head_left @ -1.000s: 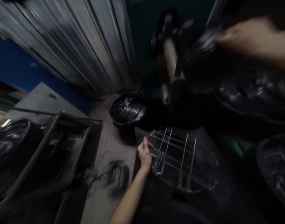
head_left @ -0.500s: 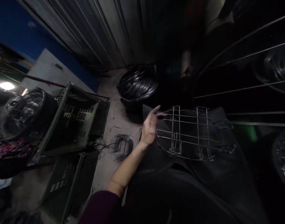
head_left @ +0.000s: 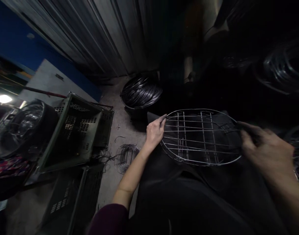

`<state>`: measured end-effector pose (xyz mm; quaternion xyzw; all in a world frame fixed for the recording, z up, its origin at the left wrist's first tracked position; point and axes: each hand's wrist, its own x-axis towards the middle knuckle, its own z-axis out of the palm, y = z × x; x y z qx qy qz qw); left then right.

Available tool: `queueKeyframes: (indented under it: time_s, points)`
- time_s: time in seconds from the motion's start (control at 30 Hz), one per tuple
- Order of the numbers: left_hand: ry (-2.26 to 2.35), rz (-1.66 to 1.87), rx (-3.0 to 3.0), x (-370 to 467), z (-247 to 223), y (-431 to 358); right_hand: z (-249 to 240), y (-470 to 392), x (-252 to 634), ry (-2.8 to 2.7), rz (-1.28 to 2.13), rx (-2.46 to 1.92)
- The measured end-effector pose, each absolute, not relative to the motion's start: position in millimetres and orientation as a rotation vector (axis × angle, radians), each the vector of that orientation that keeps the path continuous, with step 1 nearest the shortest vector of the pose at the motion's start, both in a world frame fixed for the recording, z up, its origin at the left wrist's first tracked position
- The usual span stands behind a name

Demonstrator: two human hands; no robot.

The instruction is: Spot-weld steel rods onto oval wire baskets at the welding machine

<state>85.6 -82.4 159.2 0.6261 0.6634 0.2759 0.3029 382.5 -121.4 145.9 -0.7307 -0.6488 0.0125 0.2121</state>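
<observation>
An oval wire rack (head_left: 202,131) with long straight bars lies level over my lap, on the dark apron (head_left: 188,192). My left hand (head_left: 155,130) is closed on its left end, thumb and fingers pinching the rim. At the opposite end my right hand (head_left: 267,148) is closed on the rim; its fingertips are partly lost in shadow. Beneath the oval, crossbars of another wire frame (head_left: 183,143) show through, and where the two touch is hard to make out.
On the floor to the left lies a loose wire coil (head_left: 126,158). Beyond it stands a bin of dark coiled wire (head_left: 141,93). Green plastic crates (head_left: 47,143) are at far left. Shiny wire coils (head_left: 284,70) sit in the dark at right, near another person's arm (head_left: 188,67).
An oval wire rack with long bars now covers the frame on my lap. My right hand has come into view holding it, and my left hand has closed from open onto its rim.
</observation>
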Motion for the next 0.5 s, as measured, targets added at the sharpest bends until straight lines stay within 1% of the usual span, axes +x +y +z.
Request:
queueKeyframes:
  time_s: [0.17, 0.27, 0.37, 0.5]
  points:
    - [1.783, 0.635, 1.779, 86, 158, -78, 137, -132, 378, -1.776, -0.09, -2.002]
    - [1.803, 0.566, 1.83, 86, 158, -77, 135, -141, 374, -1.748, -0.074, -2.017]
    - [1.809, 0.529, 1.862, 87, 158, -79, 136, -151, 374, -1.693, 0.046, -2.035]
    - [1.81, 0.563, 1.894, 85, 151, -80, 139, -168, 377, -1.604, 0.375, -2.091]
